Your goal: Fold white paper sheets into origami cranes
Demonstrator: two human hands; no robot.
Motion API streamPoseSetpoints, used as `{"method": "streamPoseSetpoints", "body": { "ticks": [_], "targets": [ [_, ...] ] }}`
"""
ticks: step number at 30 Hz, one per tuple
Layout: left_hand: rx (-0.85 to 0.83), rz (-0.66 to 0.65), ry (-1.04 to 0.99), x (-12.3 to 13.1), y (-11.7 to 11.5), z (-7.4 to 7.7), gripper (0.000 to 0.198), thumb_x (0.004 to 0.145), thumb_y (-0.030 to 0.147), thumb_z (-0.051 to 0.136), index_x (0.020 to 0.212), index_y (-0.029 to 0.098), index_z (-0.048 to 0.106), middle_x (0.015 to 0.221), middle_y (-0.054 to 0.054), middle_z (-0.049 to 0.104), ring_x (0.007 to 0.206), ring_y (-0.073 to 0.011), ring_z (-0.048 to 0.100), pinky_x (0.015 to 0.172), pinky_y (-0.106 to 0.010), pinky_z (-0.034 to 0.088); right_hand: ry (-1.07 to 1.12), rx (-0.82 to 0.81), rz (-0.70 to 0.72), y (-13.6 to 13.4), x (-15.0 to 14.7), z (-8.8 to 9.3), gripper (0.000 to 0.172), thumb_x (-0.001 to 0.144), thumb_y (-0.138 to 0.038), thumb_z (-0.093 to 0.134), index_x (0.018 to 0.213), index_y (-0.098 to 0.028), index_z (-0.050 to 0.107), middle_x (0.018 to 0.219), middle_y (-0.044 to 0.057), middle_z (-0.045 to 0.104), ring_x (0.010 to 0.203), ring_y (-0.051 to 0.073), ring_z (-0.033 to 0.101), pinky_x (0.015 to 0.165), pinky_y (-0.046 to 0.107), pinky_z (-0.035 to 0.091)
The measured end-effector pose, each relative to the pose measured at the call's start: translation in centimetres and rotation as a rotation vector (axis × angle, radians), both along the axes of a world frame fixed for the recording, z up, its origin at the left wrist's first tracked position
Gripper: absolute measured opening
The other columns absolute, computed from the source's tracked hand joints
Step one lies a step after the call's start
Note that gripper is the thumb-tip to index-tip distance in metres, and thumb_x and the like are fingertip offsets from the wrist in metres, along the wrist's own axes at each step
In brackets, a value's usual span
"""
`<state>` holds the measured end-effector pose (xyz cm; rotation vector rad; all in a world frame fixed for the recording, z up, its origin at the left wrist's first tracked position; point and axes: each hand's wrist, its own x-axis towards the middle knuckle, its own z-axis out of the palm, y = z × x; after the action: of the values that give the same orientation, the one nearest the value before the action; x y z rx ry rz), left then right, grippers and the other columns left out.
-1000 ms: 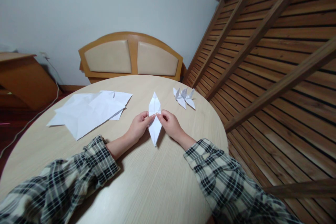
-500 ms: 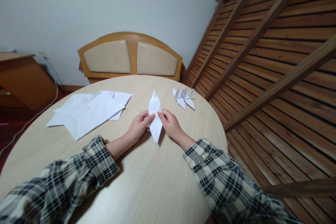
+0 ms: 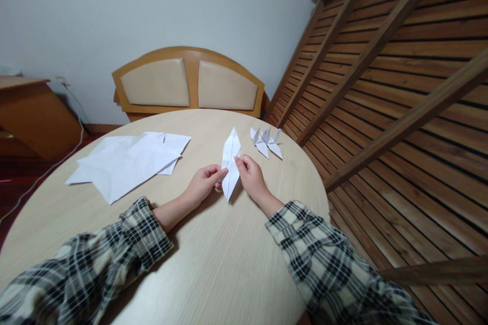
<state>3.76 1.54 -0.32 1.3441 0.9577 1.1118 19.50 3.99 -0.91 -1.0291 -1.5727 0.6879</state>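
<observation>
A folded white paper (image 3: 230, 171), long and diamond-shaped with a crease down its length, is held between my two hands above the table. My left hand (image 3: 206, 183) pinches its left edge, thumb on top. On the opposite edge, slightly higher up, my right hand (image 3: 251, 175) grips it between thumb and curled fingers. The paper leans a little, its far point towards the right. Fingers beneath the paper are partly hidden.
Flat white paper sheets (image 3: 129, 162) lie overlapping on the left of the round table (image 3: 213, 264). Several small folded paper pieces (image 3: 267, 142) with upright points stand at the right. Behind the table is a padded headboard (image 3: 194, 81); a slatted wooden frame (image 3: 381, 111) leans on the right.
The folded paper has tilted, with its far point swinging to the right. My right hand has shifted slightly up and right; the left hand has moved very little.
</observation>
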Motion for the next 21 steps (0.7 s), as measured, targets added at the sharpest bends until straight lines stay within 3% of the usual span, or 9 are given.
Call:
{"method": "streamPoseSetpoints", "body": {
  "ticks": [8, 21],
  "targets": [
    [0.044, 0.046, 0.013, -0.12, -0.01, -0.35, 0.03, 0.081, 0.042, 0.066, 0.065, 0.018, 0.057, 0.057, 0.002, 0.05, 0.053, -0.0112, 0.044, 0.052, -0.026, 0.036, 0.077, -0.078, 0.095, 0.07, -0.06, -0.18, 0.043, 0.093, -0.058, 0.044, 0.067, -0.023, 0.04, 0.063, -0.003, 0.039, 0.061, 0.015, 0.041, 0.06, 0.029, 0.034],
    [-0.01, 0.141, -0.132, -0.18, -0.07, -0.56, 0.028, 0.08, 0.042, 0.067, 0.073, 0.017, 0.057, 0.058, 0.004, 0.047, 0.051, -0.0092, 0.04, 0.049, -0.023, 0.03, 0.071, -0.179, 0.22, -0.28, -0.42, -0.31, 0.039, 0.089, -0.056, 0.051, 0.072, -0.021, 0.051, 0.066, -0.002, 0.049, 0.061, 0.014, 0.048, 0.057, 0.027, 0.037]
  ]
}}
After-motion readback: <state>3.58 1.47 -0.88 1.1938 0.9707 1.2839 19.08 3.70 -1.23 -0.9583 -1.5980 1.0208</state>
